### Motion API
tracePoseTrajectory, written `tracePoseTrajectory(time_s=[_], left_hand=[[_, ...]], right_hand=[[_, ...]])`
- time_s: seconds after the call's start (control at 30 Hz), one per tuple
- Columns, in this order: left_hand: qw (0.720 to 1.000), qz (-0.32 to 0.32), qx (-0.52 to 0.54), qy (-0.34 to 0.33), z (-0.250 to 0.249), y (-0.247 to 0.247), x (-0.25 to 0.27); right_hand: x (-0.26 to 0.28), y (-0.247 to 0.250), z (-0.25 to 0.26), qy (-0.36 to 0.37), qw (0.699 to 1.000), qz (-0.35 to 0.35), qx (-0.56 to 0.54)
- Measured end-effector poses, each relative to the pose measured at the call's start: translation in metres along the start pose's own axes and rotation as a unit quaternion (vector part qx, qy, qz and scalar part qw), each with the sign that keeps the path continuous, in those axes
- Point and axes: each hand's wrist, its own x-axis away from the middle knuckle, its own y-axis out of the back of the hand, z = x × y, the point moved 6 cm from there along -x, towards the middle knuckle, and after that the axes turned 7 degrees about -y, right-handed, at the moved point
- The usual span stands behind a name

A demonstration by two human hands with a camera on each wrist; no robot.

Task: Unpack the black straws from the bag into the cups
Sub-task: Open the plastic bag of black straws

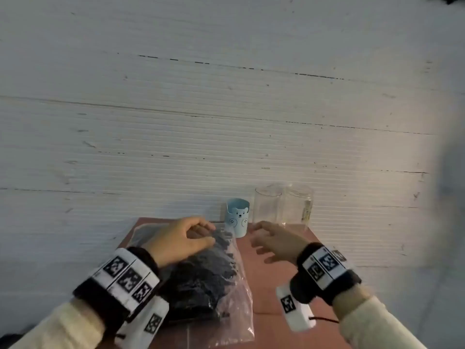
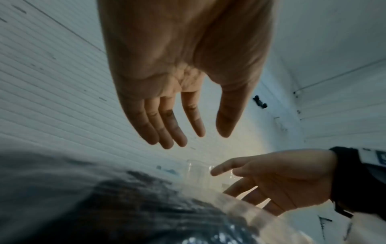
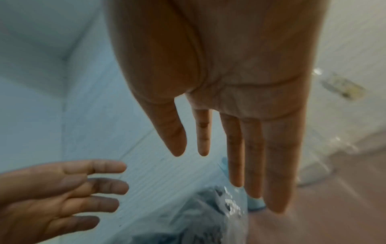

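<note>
A clear plastic bag [image 1: 226, 285] packed with black straws [image 1: 201, 278] lies on a small reddish-brown table [image 1: 274, 280]. My left hand [image 1: 186, 238] hovers over the bag's far end, fingers straight and holding nothing; the left wrist view shows its palm [image 2: 183, 66] above the bag [image 2: 146, 206]. My right hand [image 1: 274, 240] hangs open just right of the bag, in front of the cups, fingers spread [image 3: 236, 148]. A light blue cup with a bear face [image 1: 237, 220] and two clear tumblers [image 1: 268, 206] [image 1: 298, 205] stand at the table's far edge.
A white ribbed wall [image 1: 226, 109] rises directly behind the table and cups. Bare tabletop [image 1: 276, 293] shows between the bag and my right wrist. The table is narrow, with its left and right edges close to both arms.
</note>
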Motion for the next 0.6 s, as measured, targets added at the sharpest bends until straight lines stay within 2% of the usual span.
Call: tracePoseTrajectory(time_s=[0.1,0.23,0.3,0.37,0.5,0.6], left_hand=[[0.999,0.013,-0.023,0.042,0.008,-0.009,-0.019],[0.989,0.094,-0.082,0.085,0.024,-0.026,-0.029],[0.984,0.118,-0.094,0.092,0.026,-0.031,-0.028],[0.986,0.109,-0.093,0.087,0.023,-0.031,-0.028],[0.994,0.08,-0.053,0.044,0.008,-0.031,-0.032],[0.996,0.058,-0.054,0.032,0.003,-0.033,-0.038]], right_hand=[[-0.027,-0.02,0.003,-0.062,0.997,0.028,-0.032],[-0.043,-0.039,0.007,-0.07,0.995,0.047,-0.043],[-0.043,-0.039,0.009,-0.044,0.999,0.029,-0.002],[-0.04,-0.037,0.011,-0.015,1.0,0.006,0.02],[-0.03,-0.033,0.018,0.042,0.996,0.007,-0.082],[-0.022,-0.03,0.027,0.1,0.991,0.003,-0.091]])
